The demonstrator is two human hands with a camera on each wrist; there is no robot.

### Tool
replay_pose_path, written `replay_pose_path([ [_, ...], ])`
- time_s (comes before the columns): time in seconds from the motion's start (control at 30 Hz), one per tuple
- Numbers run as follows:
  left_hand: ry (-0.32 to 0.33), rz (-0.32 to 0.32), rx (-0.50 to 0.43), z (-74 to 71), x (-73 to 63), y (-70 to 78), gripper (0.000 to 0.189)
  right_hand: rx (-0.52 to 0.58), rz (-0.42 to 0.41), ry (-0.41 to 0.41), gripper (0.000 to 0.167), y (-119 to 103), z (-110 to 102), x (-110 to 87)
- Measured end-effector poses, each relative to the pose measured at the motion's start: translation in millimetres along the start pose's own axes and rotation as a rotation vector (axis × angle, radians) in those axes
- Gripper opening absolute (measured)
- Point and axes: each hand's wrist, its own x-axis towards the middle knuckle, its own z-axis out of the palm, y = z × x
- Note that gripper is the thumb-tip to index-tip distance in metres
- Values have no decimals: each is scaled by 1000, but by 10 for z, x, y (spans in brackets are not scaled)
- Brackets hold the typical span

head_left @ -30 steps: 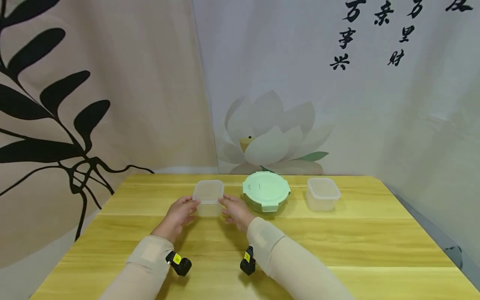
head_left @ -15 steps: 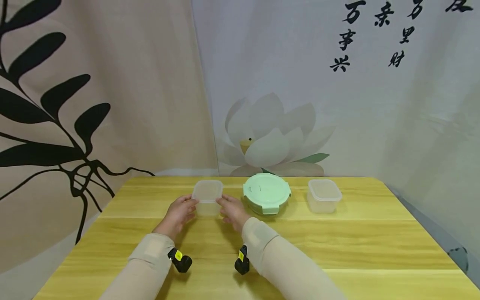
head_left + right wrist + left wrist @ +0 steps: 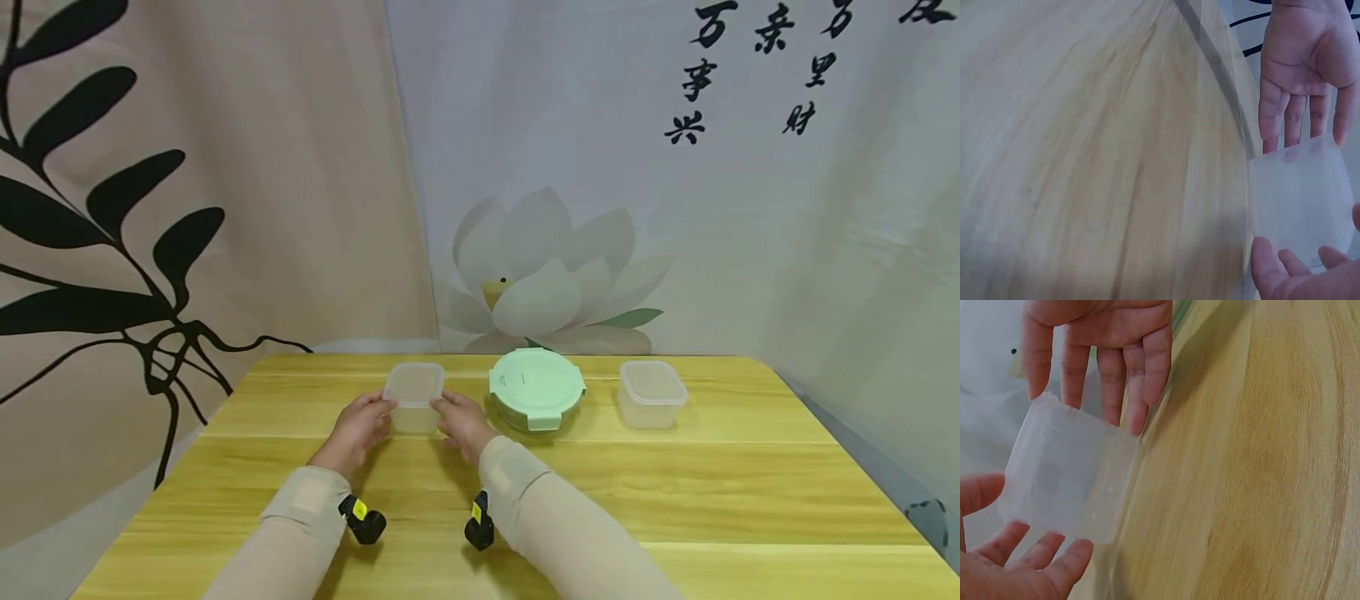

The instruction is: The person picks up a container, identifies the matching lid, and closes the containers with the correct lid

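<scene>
Between my two hands is a small, frosted clear plastic food container [image 3: 415, 385] with a lid, at the back centre-left of the table. My left hand [image 3: 363, 427] holds its left side, thumb at the lid's edge and fingers along the wall below. From the right, my right hand [image 3: 465, 423] holds the opposite side the same way. In the left wrist view the container [image 3: 1072, 475] shows from the side, fingertips right at its walls. The right wrist view shows the container [image 3: 1300, 200] between both hands too, partly hidden by fingers.
A round food box with a pale green clip lid [image 3: 536, 385] stands just right of my right hand. Farther right is a second small lidded clear container [image 3: 652, 395]. The wooden table [image 3: 675, 500] ends at a printed curtain [image 3: 555, 100] behind.
The container has shifted slightly left, away from the green-lidded box. My right hand has come a little left with it, while my left hand stays nearly in place.
</scene>
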Motion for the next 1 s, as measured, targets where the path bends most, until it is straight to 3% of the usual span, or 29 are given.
replay_pose_path([
  [1.0,16,6,-8,85,33,-19,51,31,-2,54,52,51,15,99],
])
